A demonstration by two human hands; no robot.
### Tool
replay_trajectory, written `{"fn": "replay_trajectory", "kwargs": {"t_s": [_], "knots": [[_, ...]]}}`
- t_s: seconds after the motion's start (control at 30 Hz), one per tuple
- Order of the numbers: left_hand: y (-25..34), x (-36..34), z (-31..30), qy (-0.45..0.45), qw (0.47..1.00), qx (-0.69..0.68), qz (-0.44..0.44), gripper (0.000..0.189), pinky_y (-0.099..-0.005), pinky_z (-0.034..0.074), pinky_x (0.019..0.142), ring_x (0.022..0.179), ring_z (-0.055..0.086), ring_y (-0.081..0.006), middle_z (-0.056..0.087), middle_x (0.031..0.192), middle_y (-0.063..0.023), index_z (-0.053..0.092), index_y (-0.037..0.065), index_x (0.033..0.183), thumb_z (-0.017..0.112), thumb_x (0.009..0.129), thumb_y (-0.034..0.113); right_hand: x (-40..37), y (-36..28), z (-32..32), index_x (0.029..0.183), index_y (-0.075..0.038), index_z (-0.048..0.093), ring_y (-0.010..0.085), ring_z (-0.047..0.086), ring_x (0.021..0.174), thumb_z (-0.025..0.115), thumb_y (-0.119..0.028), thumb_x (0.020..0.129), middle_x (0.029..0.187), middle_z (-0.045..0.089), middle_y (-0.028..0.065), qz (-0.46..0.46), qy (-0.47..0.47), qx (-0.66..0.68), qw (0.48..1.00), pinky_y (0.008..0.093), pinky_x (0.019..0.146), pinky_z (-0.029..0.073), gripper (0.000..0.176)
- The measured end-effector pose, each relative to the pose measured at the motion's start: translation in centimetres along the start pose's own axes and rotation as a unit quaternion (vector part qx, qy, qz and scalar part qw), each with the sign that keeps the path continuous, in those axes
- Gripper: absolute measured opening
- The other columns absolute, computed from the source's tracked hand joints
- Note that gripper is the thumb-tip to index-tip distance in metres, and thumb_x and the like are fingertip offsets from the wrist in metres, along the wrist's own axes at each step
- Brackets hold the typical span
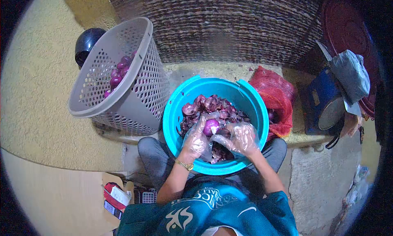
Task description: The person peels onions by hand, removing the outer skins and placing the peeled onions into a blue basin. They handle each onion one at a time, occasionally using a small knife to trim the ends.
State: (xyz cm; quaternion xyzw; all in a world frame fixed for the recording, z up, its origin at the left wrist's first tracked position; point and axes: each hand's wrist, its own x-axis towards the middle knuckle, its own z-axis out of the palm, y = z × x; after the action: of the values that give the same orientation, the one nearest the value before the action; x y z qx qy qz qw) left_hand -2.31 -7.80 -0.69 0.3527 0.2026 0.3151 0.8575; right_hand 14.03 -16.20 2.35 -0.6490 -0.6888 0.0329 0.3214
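Over a turquoise tub (256,109) between the person's knees, my left hand (197,138), in a clear plastic glove, holds a peeled purple onion (211,127). My right hand (242,139), gloved the same way, is just right of the onion with its fingers bent together; what they grip, if anything, is too small to make out. Dry reddish onion skins (208,106) fill the tub beneath both hands. Shiny purple onions (118,74) lie in a tall grey perforated basket (143,86) at the left.
A red mesh sack (273,86) with onions leans right of the tub. Farther right stand a blue box (323,99) and a grey plastic bag (351,72). A dark round pot (88,43) is behind the basket. Packets (116,195) lie at lower left.
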Motion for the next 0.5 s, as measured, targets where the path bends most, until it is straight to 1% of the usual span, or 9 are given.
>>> {"fn": "replay_trajectory", "kwargs": {"t_s": [0.03, 0.07, 0.13, 0.17, 0.23, 0.27, 0.33, 0.47, 0.5], "knots": [[0.1, -0.1, 0.2, -0.002, 1.000, -0.005, 0.001, 0.058, -0.0399, 0.043, 0.107, 0.120, 0.058, -0.0252, 0.059, 0.131, -0.0149, 0.052, 0.000, 0.134, 0.039, 0.104, 0.047, 0.1, 0.0, -0.1, 0.069, -0.009, 0.069, 0.0317, 0.065, 0.054, 0.076, -0.059, 0.074, 0.057, 0.063, 0.0136, 0.003, 0.015, -0.023, 1.000, 0.0432, 0.055, 0.051, 0.050], [0.2, -0.1, 0.2, -0.002, 1.000, -0.005, 0.002, 0.058, -0.0399, 0.043, 0.107, 0.120, 0.058, -0.0252, 0.059, 0.131, -0.0149, 0.052, 0.000, 0.134, 0.039, 0.104, 0.047, 0.3, -0.1, -0.2, 0.069, -0.009, 0.069, 0.0317, 0.065, 0.054, 0.076, -0.059, 0.074, 0.057, 0.063, 0.0136, 0.003, 0.015, -0.023, 1.000, 0.0432, 0.055, 0.051, 0.050], [0.3, -0.1, 0.3, 0.002, 1.000, 0.024, 0.004, 0.057, -0.0405, 0.043, 0.108, 0.122, 0.057, -0.0251, 0.059, 0.132, -0.0150, 0.051, 0.000, 0.135, 0.038, 0.104, 0.047, 0.6, -0.3, -0.6, 0.066, -0.008, 0.066, 0.0315, 0.064, 0.053, 0.078, -0.062, 0.068, 0.058, 0.063, 0.0129, 0.015, 0.014, -0.038, 0.999, 0.0428, 0.054, 0.050, 0.055], [0.3, -0.2, 0.4, 0.002, 1.000, 0.024, 0.005, 0.057, -0.0405, 0.043, 0.108, 0.122, 0.057, -0.0251, 0.059, 0.132, -0.0150, 0.051, 0.000, 0.135, 0.038, 0.104, 0.047, 0.7, -0.2, -0.6, 0.066, -0.008, 0.066, 0.0315, 0.064, 0.053, 0.078, -0.062, 0.068, 0.058, 0.063, 0.0129, 0.014, 0.014, -0.038, 0.999, 0.0428, 0.054, 0.050, 0.055], [0.6, -0.4, 0.8, -0.041, 0.999, -0.003, 0.021, 0.056, -0.0418, 0.042, 0.108, 0.121, 0.057, -0.0251, 0.058, 0.132, -0.0147, 0.050, 0.001, 0.136, 0.038, 0.105, 0.045, 0.9, 0.1, -0.4, 0.068, -0.008, 0.066, 0.0311, 0.064, 0.054, 0.080, -0.065, 0.063, 0.060, 0.064, 0.0138, 0.003, 0.043, -0.021, 0.999, 0.0429, 0.054, 0.050, 0.059], [0.6, -0.3, 0.6, -0.041, 0.999, -0.004, 0.021, 0.056, -0.0418, 0.042, 0.108, 0.121, 0.057, -0.0251, 0.058, 0.132, -0.0147, 0.050, 0.001, 0.136, 0.038, 0.105, 0.045, 0.9, 0.1, -0.5, 0.068, -0.008, 0.066, 0.0311, 0.064, 0.054, 0.080, -0.065, 0.063, 0.060, 0.064, 0.0138, 0.003, 0.043, -0.021, 0.999, 0.0429, 0.054, 0.050, 0.059], [0.7, -0.3, 0.4, -0.074, 0.997, 0.013, 0.015, 0.054, -0.0429, 0.042, 0.108, 0.123, 0.056, -0.0253, 0.056, 0.135, -0.0141, 0.049, 0.002, 0.138, 0.039, 0.105, 0.043, 1.0, -0.1, -0.7, 0.072, -0.007, 0.066, 0.0311, 0.065, 0.055, 0.082, -0.066, 0.059, 0.063, 0.065, 0.0141, 0.016, 0.015, -0.050, 0.998, 0.0427, 0.054, 0.050, 0.062], [0.6, -0.4, 0.5, -0.060, 0.998, -0.006, -0.015, 0.052, -0.0425, 0.041, 0.109, 0.126, 0.054, -0.0247, 0.054, 0.139, -0.0131, 0.048, 0.002, 0.140, 0.040, 0.105, 0.040, 1.1, 0.3, -0.8, 0.076, -0.007, 0.067, 0.0317, 0.065, 0.058, 0.082, -0.067, 0.057, 0.063, 0.064, 0.0140, -0.009, 0.023, -0.035, 0.999, 0.0427, 0.056, 0.050, 0.065], [0.5, -0.5, 0.4, -0.057, 0.996, 0.067, 0.012, 0.051, -0.0420, 0.040, 0.110, 0.127, 0.052, -0.0243, 0.053, 0.140, -0.0123, 0.048, 0.002, 0.140, 0.041, 0.105, 0.039, 0.9, 0.5, -0.7, 0.078, -0.006, 0.067, 0.0324, 0.065, 0.059, 0.083, -0.067, 0.056, 0.064, 0.063, 0.0138, -0.035, 0.052, -0.041, 0.997, 0.0433, 0.057, 0.050, 0.066]]}}
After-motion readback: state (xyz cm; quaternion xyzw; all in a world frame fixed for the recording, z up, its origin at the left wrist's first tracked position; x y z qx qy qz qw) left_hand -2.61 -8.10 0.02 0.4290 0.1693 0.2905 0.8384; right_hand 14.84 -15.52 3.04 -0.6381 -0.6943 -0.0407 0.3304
